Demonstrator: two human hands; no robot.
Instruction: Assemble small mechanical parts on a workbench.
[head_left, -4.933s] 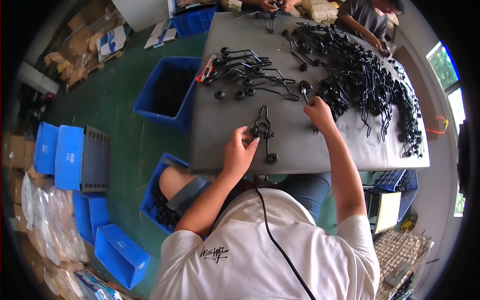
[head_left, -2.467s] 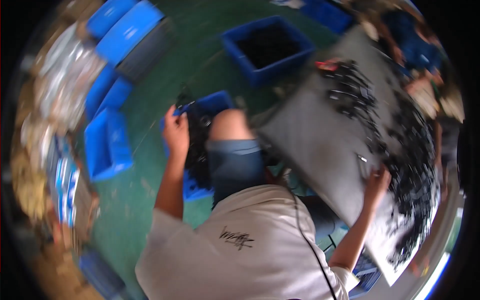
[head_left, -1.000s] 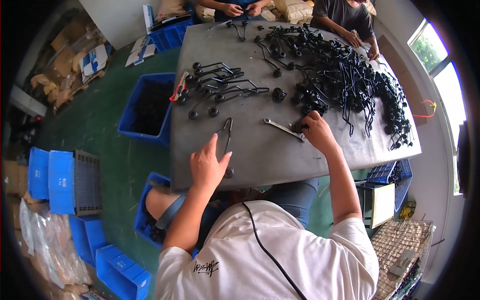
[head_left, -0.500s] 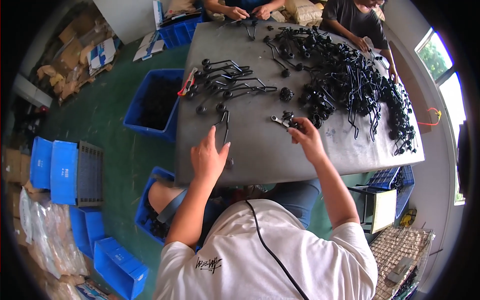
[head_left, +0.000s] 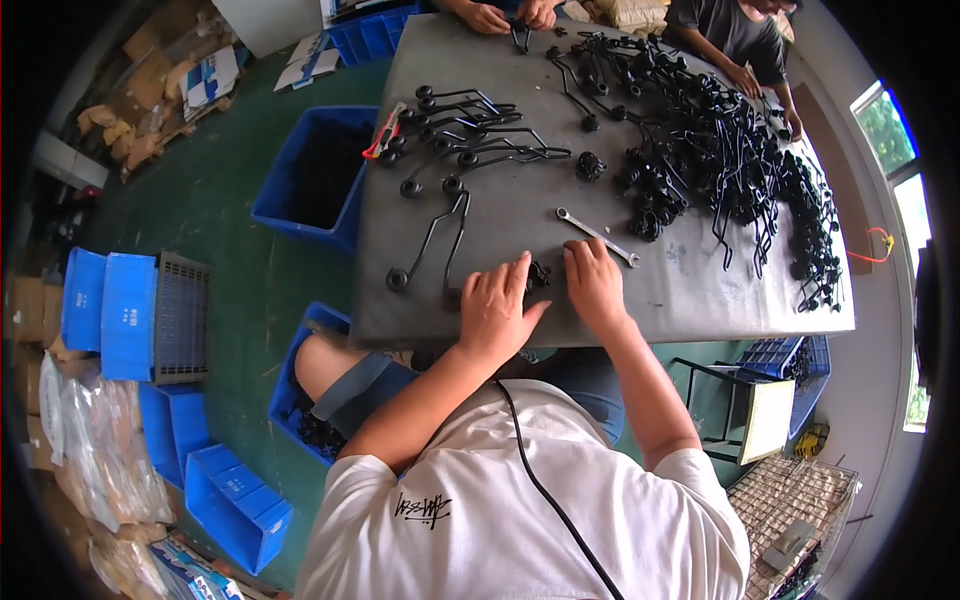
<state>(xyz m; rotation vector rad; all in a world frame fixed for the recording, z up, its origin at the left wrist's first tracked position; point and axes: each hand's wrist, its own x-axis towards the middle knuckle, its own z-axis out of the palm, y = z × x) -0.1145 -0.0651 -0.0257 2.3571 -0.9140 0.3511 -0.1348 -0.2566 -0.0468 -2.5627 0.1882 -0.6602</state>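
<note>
My left hand [head_left: 495, 312] lies low over the table near its front edge, fingers stretched and thumb apart. Right of its fingertips sit small black parts [head_left: 539, 274], partly hidden by the hand. My right hand [head_left: 597, 290] is on the other side of these parts, palm down with its fingers stretched out. Just beyond its fingertips a silver combination wrench [head_left: 605, 242] lies slantwise on the table. To the left, a bent black rod [head_left: 428, 237] with round black ends rests by itself; one end is close to my left hand.
On the grey table [head_left: 500, 225] are a row of bent black rods [head_left: 485, 135], a round black cluster [head_left: 590, 167] and a large tangled pile of rods [head_left: 745, 170]. Two people work at the far edge. Blue bins [head_left: 311, 175] stand at the left.
My right hand has left the wrench and come nearer to me. My left hand has moved right, away from the bent rod, toward the small black parts. The whole view has shifted slightly.
</note>
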